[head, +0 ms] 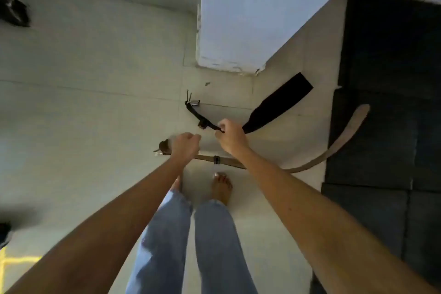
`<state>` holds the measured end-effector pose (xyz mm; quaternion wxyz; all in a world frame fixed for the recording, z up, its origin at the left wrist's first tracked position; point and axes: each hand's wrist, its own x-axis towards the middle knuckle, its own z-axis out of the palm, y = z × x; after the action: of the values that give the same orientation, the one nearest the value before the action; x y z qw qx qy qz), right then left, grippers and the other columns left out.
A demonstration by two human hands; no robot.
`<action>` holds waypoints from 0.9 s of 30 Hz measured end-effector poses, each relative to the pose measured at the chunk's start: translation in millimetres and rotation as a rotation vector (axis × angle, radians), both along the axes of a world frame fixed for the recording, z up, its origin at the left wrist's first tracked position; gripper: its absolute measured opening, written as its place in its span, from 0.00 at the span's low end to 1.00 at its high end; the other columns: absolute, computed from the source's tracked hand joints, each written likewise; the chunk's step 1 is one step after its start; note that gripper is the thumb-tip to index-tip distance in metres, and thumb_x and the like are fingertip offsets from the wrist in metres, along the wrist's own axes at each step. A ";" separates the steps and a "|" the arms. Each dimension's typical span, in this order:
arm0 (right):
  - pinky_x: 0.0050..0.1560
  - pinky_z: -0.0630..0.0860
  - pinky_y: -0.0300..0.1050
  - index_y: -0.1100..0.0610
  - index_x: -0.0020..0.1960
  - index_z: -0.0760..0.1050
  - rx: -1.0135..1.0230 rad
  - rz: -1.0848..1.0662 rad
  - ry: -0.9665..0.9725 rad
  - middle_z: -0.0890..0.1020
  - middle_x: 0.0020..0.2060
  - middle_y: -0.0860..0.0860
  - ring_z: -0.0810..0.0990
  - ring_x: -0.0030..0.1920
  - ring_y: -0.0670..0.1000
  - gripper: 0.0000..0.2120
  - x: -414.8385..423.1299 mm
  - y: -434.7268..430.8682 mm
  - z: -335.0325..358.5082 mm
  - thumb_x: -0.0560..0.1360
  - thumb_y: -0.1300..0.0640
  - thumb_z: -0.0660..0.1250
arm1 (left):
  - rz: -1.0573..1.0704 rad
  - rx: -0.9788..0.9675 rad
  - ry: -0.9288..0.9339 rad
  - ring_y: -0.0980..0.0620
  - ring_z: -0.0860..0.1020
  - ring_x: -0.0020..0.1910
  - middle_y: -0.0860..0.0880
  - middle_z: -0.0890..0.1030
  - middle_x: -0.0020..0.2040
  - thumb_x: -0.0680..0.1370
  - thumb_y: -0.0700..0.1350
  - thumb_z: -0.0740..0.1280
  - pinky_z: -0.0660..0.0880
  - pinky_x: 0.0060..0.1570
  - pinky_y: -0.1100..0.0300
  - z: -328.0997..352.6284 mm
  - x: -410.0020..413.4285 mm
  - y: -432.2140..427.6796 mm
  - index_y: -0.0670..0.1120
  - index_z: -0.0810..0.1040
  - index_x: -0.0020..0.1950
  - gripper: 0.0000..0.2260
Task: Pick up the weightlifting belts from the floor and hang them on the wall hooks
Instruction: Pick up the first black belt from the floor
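A black weightlifting belt (278, 102) lies across the pale tiled floor in front of a wall corner, its metal buckle (193, 102) at the left end. My right hand (230, 136) is shut on the narrow strap part of it, near the middle. A tan belt (343, 141) curves from the dark mat at the right towards my feet. My left hand (185, 147) is closed over its buckle end (163, 147), which sticks out to the left of the fist. No wall hooks are visible.
A light blue wall corner (250, 19) juts out just beyond the belts. Dark floor mats (381, 126) cover the right side. A dark object (13, 9) lies at the far left. My bare feet (222, 188) and jeans stand below the belts.
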<state>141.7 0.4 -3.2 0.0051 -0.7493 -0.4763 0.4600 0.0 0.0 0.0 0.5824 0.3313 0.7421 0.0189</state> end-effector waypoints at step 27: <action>0.56 0.79 0.57 0.55 0.51 0.79 -0.075 -0.606 0.544 0.84 0.47 0.57 0.82 0.53 0.61 0.06 5.2 23.1 74.2 0.76 0.62 0.65 | 0.622 -0.146 -0.493 0.45 0.83 0.50 0.41 0.83 0.54 0.70 0.52 0.74 0.79 0.49 0.53 54.2 2.5 43.3 0.39 0.78 0.53 0.20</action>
<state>146.9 23.6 71.0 0.2387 -0.7063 -0.1982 0.6363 2.5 43.3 54.2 0.7315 0.0343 0.6443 0.2206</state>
